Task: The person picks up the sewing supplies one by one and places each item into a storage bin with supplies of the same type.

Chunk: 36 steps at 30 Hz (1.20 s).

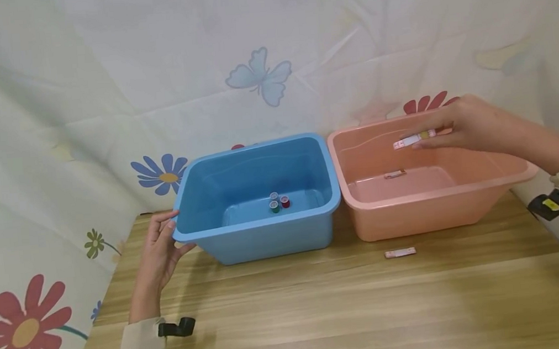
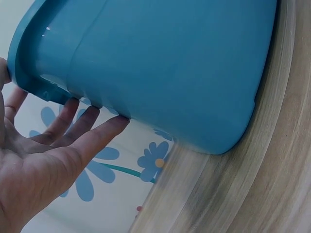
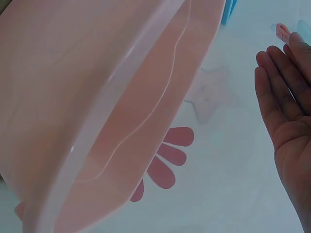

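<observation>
The left hand [image 1: 160,246] is at 8 o'clock of the blue plastic basin [image 1: 270,240], its fingers spread and only slightly bent, the tips resting on the rim and the outer wall just beneath it. The basin stands on the wood-grained table [image 1: 321,309]. On its floor, towards 4 o'clock from the basin's middle, three small cylinders sit in a close cluster: a pale lilac cylinder [image 1: 274,196] at the cluster's 11 o'clock, a green cylinder [image 1: 274,208] at its 7 and a red cylinder [image 1: 285,203] at its 3.

Just beside, at the blue basin's 3 o'clock, is the pink plastic basin [image 1: 418,219]. A slim pink-and-white strip [image 1: 395,174] lies on its floor at 9 o'clock, while a table strip [image 1: 400,253] of the same kind lies outside, near the front wall at 7 o'clock. The held strip [image 1: 408,141] is above the basin opening, towards 11 o'clock, one end pinched between the thumb and fingers of the right hand [image 1: 460,128]; the other fingers extend loosely.

The held strip has a white middle section, pink printed marks and a yellowish patch; its print is too small to read, as is the yellow label [image 1: 551,204] on the right wrist's black mount [image 1: 542,208].
</observation>
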Each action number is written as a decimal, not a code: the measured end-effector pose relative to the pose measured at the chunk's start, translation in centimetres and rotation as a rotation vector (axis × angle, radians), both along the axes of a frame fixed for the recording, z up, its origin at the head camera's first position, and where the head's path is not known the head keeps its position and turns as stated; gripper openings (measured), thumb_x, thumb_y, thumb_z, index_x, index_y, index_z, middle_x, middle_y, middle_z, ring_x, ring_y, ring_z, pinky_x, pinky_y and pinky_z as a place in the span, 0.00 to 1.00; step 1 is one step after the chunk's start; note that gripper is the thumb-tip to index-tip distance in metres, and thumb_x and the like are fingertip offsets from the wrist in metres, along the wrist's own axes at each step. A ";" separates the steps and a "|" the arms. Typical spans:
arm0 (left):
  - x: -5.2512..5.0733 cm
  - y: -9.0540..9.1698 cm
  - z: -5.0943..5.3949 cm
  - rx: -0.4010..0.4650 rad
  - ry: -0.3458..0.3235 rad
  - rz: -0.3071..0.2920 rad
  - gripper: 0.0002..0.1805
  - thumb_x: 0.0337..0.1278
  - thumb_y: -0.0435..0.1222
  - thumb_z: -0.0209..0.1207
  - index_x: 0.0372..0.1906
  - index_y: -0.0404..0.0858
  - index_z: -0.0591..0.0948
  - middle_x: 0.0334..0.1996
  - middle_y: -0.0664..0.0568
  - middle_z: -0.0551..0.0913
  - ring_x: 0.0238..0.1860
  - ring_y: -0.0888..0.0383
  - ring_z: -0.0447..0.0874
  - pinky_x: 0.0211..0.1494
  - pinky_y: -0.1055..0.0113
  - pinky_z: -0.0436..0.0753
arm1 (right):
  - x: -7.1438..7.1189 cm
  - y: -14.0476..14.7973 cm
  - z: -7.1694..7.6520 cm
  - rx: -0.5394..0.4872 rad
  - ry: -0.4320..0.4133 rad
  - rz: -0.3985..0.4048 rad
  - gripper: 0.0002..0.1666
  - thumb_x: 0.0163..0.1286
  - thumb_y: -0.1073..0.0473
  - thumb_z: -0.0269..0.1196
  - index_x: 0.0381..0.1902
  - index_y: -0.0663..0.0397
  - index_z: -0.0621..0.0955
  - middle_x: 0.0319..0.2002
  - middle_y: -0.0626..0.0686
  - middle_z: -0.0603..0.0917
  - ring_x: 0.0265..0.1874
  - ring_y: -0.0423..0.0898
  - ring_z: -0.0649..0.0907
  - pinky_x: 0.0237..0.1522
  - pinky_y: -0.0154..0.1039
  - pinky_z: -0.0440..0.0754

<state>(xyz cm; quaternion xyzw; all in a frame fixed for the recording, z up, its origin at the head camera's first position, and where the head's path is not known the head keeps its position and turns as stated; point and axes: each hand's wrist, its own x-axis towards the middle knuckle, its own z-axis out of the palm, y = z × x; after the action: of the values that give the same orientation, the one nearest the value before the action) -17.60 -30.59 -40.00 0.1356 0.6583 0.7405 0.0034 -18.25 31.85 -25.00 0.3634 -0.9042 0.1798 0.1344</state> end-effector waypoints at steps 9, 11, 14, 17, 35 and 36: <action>0.1 0.0 0.0 -0.005 0.005 0.007 0.18 0.82 0.39 0.44 0.68 0.39 0.65 0.69 0.44 0.61 0.64 0.48 0.73 0.47 0.56 0.88 | -1.9 0.3 -0.1 0.048 -0.096 -0.037 0.17 0.54 0.62 0.79 0.44 0.48 0.91 0.15 0.38 0.67 0.17 0.33 0.67 0.19 0.29 0.65; 0.1 0.0 0.1 -0.005 0.008 0.007 0.18 0.82 0.39 0.44 0.68 0.38 0.65 0.69 0.44 0.61 0.64 0.48 0.73 0.47 0.56 0.88 | -2.4 0.4 -0.1 0.046 -0.139 -0.035 0.17 0.55 0.62 0.78 0.44 0.49 0.91 0.15 0.39 0.66 0.16 0.33 0.66 0.18 0.29 0.65; 0.0 0.0 0.1 -0.010 0.009 0.003 0.19 0.82 0.39 0.44 0.68 0.38 0.64 0.69 0.44 0.61 0.65 0.48 0.73 0.48 0.56 0.87 | -3.0 0.5 0.0 0.048 -0.221 -0.072 0.16 0.56 0.60 0.78 0.44 0.47 0.91 0.15 0.40 0.65 0.17 0.35 0.66 0.18 0.30 0.65; 0.0 -0.1 0.1 -0.015 0.008 0.006 0.19 0.82 0.39 0.44 0.69 0.38 0.64 0.69 0.45 0.61 0.64 0.48 0.73 0.48 0.56 0.87 | -3.8 0.5 0.0 0.082 -0.286 -0.115 0.13 0.59 0.58 0.77 0.43 0.49 0.91 0.16 0.43 0.67 0.17 0.37 0.66 0.19 0.31 0.65; 0.2 -0.1 0.1 -0.008 0.005 0.006 0.19 0.82 0.39 0.45 0.68 0.38 0.65 0.69 0.45 0.61 0.65 0.49 0.73 0.48 0.56 0.87 | -8.3 0.5 -0.4 0.148 -0.482 -0.158 0.18 0.65 0.53 0.73 0.53 0.46 0.89 0.27 0.47 0.80 0.25 0.43 0.70 0.24 0.34 0.67; 0.2 -0.1 0.1 -0.009 0.006 0.006 0.19 0.82 0.39 0.45 0.68 0.38 0.65 0.69 0.45 0.61 0.65 0.49 0.73 0.48 0.56 0.87 | -8.4 0.3 -0.4 0.149 -0.493 -0.157 0.18 0.66 0.53 0.73 0.54 0.46 0.88 0.28 0.48 0.81 0.26 0.44 0.70 0.25 0.34 0.68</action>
<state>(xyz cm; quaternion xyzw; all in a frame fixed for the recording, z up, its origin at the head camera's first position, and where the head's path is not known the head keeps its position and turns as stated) -17.38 -30.67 -39.87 0.1359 0.6620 0.7370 -0.0004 -26.67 32.17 -25.42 0.2463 -0.9457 0.1850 -0.1036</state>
